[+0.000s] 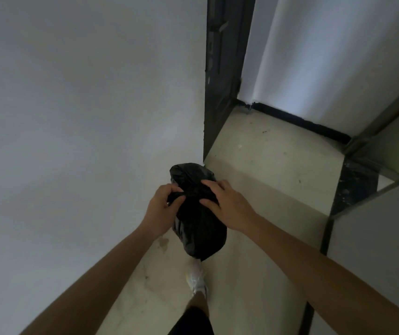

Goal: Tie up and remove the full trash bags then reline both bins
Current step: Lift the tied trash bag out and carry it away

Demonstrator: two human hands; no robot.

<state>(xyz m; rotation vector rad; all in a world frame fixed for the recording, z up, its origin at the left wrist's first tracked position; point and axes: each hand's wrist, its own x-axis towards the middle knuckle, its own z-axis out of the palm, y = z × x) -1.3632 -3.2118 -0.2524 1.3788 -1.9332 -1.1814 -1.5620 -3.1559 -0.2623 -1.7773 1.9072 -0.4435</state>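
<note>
A full black trash bag (199,234) hangs in the air in front of me, above the pale floor. My left hand (161,209) pinches the gathered plastic at the bag's top from the left. My right hand (227,205) lies over the top from the right, its fingers pressed into the bunched neck. The upper end of the bag (188,171) sticks out beyond both hands. No bin shows in the head view.
A white wall (84,117) runs close along my left. A dark door frame (220,81) stands ahead, with tiled floor (266,170) beyond it and a dark baseboard. A glossy panel edge (372,194) is at right. My white shoe (197,279) is below the bag.
</note>
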